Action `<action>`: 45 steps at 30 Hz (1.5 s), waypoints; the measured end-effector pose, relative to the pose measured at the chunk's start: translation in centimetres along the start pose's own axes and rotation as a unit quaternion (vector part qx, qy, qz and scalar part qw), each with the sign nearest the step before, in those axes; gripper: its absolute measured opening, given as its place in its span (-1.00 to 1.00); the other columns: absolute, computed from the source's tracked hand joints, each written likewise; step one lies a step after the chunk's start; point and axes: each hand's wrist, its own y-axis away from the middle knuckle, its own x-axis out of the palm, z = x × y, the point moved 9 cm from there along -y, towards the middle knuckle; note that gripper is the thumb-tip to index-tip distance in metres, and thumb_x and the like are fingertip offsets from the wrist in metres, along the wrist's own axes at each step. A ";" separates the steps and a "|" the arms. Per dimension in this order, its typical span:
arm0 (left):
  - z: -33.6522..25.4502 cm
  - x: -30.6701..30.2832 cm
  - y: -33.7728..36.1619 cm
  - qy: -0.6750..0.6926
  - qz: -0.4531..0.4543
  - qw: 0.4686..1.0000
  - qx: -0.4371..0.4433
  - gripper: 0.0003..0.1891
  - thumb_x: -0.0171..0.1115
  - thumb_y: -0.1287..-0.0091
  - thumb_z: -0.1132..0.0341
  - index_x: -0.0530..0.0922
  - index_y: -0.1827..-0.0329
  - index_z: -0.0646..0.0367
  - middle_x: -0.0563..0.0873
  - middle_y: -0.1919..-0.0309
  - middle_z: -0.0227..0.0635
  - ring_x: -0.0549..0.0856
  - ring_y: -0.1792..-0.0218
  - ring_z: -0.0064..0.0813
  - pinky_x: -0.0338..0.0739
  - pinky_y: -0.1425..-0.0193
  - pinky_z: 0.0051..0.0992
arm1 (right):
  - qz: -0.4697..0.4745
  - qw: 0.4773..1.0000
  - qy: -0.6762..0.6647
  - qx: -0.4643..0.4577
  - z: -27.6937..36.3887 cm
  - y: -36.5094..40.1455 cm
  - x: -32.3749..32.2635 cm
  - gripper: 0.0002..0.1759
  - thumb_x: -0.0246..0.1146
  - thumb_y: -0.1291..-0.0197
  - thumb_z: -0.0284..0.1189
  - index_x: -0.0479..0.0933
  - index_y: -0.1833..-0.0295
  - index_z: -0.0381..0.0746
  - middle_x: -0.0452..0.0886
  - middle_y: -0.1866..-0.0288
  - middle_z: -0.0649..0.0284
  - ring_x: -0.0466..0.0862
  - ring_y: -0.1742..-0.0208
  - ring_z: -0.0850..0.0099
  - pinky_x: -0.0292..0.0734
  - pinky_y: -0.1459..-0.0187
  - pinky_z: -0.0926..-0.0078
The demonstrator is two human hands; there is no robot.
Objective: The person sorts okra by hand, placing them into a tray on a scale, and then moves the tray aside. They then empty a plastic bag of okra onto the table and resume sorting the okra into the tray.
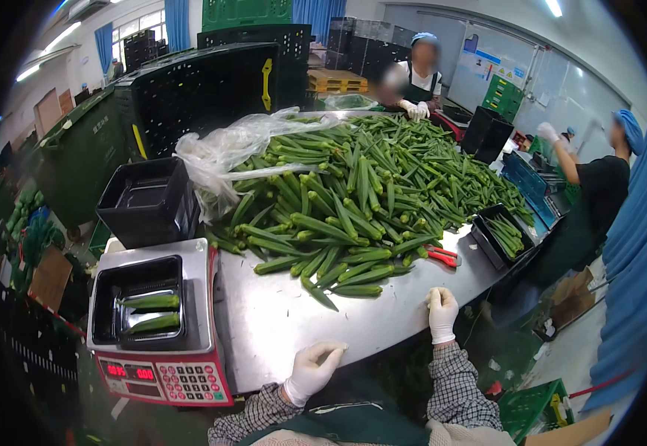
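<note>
The scale (161, 372) shows red digits (too blurred to read), and the wall posters (496, 65) are likewise illegible.

The steel table (279, 320) carried a broad heap of okra (353, 193) across its far half, with a crumpled plastic bag (227, 149) lying on the heap's left side. Red scissors (442, 256) lay just beside the heap's near right edge, and a black tray (502, 238) of okra sat at the table's right end.

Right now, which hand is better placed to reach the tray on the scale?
Left, probably. The left hand rests on the table nearer the black tray on the scale; the right hand lies farther off, nearer the red scissors.
</note>
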 end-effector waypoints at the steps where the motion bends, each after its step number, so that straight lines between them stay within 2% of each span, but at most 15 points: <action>1: 0.0 0.1 -0.1 0.006 0.000 1.000 -0.007 -0.90 0.20 -0.26 0.50 0.65 0.23 0.30 0.72 0.32 -0.27 0.65 0.31 -0.59 0.53 0.17 -0.62 | -0.003 1.000 0.002 -0.007 0.0 -0.2 -0.1 -0.86 0.15 -0.24 -0.49 0.55 0.34 -0.31 0.51 0.54 0.42 0.42 0.51 0.67 0.35 0.46 0.67; 2: 0.5 0.4 -0.1 -0.019 0.019 0.999 -0.031 -0.89 0.10 -0.28 0.58 0.60 0.23 0.37 0.67 0.22 -0.21 0.64 0.16 -0.48 0.52 -0.01 -0.52 | -0.001 1.000 0.021 -0.005 -0.2 -0.3 -0.1 -0.85 0.15 -0.24 -0.49 0.55 0.35 -0.31 0.51 0.53 0.43 0.42 0.50 0.67 0.35 0.44 0.66; 5: 0.7 0.3 -0.2 -0.009 0.017 1.000 -0.011 -0.90 0.12 -0.29 0.55 0.60 0.23 0.36 0.68 0.22 -0.21 0.64 0.16 -0.48 0.52 -0.01 -0.52 | 0.002 1.000 0.024 0.001 -0.1 -0.4 0.0 -0.85 0.16 -0.23 -0.48 0.55 0.35 -0.30 0.53 0.54 0.41 0.44 0.50 0.65 0.38 0.42 0.63; 8: 0.8 0.5 -0.1 0.008 0.016 0.999 -0.038 -0.90 0.13 -0.30 0.54 0.60 0.22 0.36 0.68 0.22 -0.22 0.64 0.16 -0.49 0.52 -0.02 -0.52 | -0.005 0.998 0.058 -0.012 0.3 -0.3 -0.2 -0.85 0.17 -0.21 -0.47 0.56 0.36 -0.29 0.54 0.55 0.38 0.47 0.51 0.64 0.40 0.42 0.61; 11: 0.4 0.4 -0.1 0.049 -0.002 0.999 -0.015 -0.90 0.21 -0.28 0.48 0.66 0.22 0.28 0.70 0.34 -0.36 0.62 0.32 -0.63 0.51 0.19 -0.64 | -0.011 0.998 0.057 -0.013 -0.5 -0.4 -0.2 -0.86 0.18 -0.20 -0.45 0.57 0.36 -0.28 0.56 0.55 0.36 0.49 0.51 0.61 0.42 0.41 0.58; 17: 0.6 0.3 -0.3 0.014 0.000 1.000 -0.007 -0.90 0.20 -0.29 0.47 0.65 0.25 0.30 0.69 0.33 -0.34 0.62 0.30 -0.62 0.50 0.16 -0.65 | -0.015 0.996 0.083 -0.025 -0.4 -0.5 -0.2 -0.85 0.20 -0.19 -0.44 0.58 0.35 -0.28 0.55 0.56 0.37 0.50 0.52 0.60 0.43 0.42 0.56; 20: 0.6 0.5 -0.3 -0.019 0.025 0.999 -0.031 -0.90 0.12 -0.31 0.53 0.60 0.24 0.37 0.68 0.21 -0.22 0.65 0.16 -0.48 0.52 -0.03 -0.52 | 0.003 0.997 0.067 -0.037 -0.4 -0.5 0.1 -0.85 0.14 -0.26 -0.45 0.55 0.31 -0.29 0.51 0.54 0.44 0.41 0.54 0.69 0.33 0.49 0.70; 23: 0.5 0.6 -0.1 -0.020 0.022 0.999 -0.043 -0.90 0.11 -0.31 0.54 0.59 0.25 0.37 0.68 0.21 -0.21 0.65 0.15 -0.47 0.52 -0.04 -0.51 | 0.003 0.999 0.044 -0.013 0.1 -0.2 -0.2 -0.87 0.19 -0.20 -0.47 0.58 0.35 -0.29 0.55 0.55 0.37 0.50 0.50 0.60 0.43 0.41 0.58; 29: 0.8 0.6 0.0 -0.024 0.040 0.999 -0.026 -0.90 0.10 -0.30 0.56 0.59 0.25 0.37 0.68 0.20 -0.19 0.64 0.12 -0.46 0.51 -0.06 -0.50 | 0.006 1.000 -0.017 0.006 0.4 0.1 -0.2 -0.89 0.16 -0.21 -0.51 0.56 0.33 -0.32 0.56 0.50 0.38 0.50 0.46 0.62 0.43 0.38 0.62; 32: 0.9 0.4 0.0 0.002 0.014 1.000 -0.011 -0.89 0.21 -0.26 0.50 0.65 0.21 0.30 0.70 0.29 -0.26 0.65 0.28 -0.59 0.54 0.14 -0.62 | 0.000 1.000 -0.004 0.004 0.4 0.3 -0.3 -0.89 0.15 -0.22 -0.53 0.56 0.32 -0.31 0.57 0.48 0.37 0.50 0.44 0.61 0.44 0.36 0.61; 35: 0.9 0.3 0.1 0.006 0.017 1.000 -0.016 -0.90 0.21 -0.24 0.52 0.65 0.22 0.30 0.70 0.28 -0.25 0.66 0.27 -0.57 0.54 0.13 -0.61 | 0.010 1.000 -0.006 -0.025 0.6 0.4 -0.1 -0.86 0.14 -0.29 -0.46 0.54 0.25 -0.29 0.56 0.44 0.39 0.44 0.51 0.70 0.35 0.46 0.75; 38: 0.2 0.4 -0.1 -0.025 0.017 0.999 0.014 -0.89 0.21 -0.22 0.54 0.65 0.22 0.31 0.70 0.27 -0.23 0.67 0.25 -0.53 0.54 0.12 -0.59 | -0.001 1.000 0.011 -0.027 0.4 0.4 -0.1 -0.86 0.13 -0.29 -0.47 0.54 0.25 -0.30 0.56 0.44 0.39 0.42 0.52 0.71 0.34 0.47 0.76; 41: 0.7 0.2 0.1 -0.046 0.015 0.999 -0.020 -0.88 0.21 -0.21 0.55 0.64 0.22 0.31 0.70 0.26 -0.22 0.68 0.24 -0.49 0.54 0.10 -0.58 | 0.006 1.000 -0.019 -0.010 1.2 0.6 0.2 -0.86 0.13 -0.30 -0.47 0.53 0.26 -0.31 0.55 0.45 0.39 0.41 0.53 0.71 0.34 0.47 0.75; 43: 1.1 0.2 0.2 -0.009 0.009 0.997 -0.070 -0.88 0.19 -0.21 0.56 0.64 0.22 0.32 0.70 0.24 -0.18 0.68 0.22 -0.45 0.54 0.09 -0.56 | 0.091 0.981 -0.120 0.119 1.5 0.6 0.7 -0.83 0.15 -0.28 -0.45 0.55 0.14 -0.32 0.63 0.35 0.30 0.53 0.46 0.64 0.45 0.38 0.72; 45: 1.0 0.2 0.1 0.004 0.012 0.999 -0.042 -0.89 0.17 -0.23 0.56 0.63 0.23 0.33 0.70 0.24 -0.19 0.67 0.21 -0.47 0.55 0.08 -0.55 | 0.155 0.973 -0.148 0.083 6.6 0.3 0.5 -0.73 0.14 -0.29 -0.38 0.52 0.02 -0.34 0.65 0.23 0.20 0.60 0.39 0.55 0.51 0.32 0.64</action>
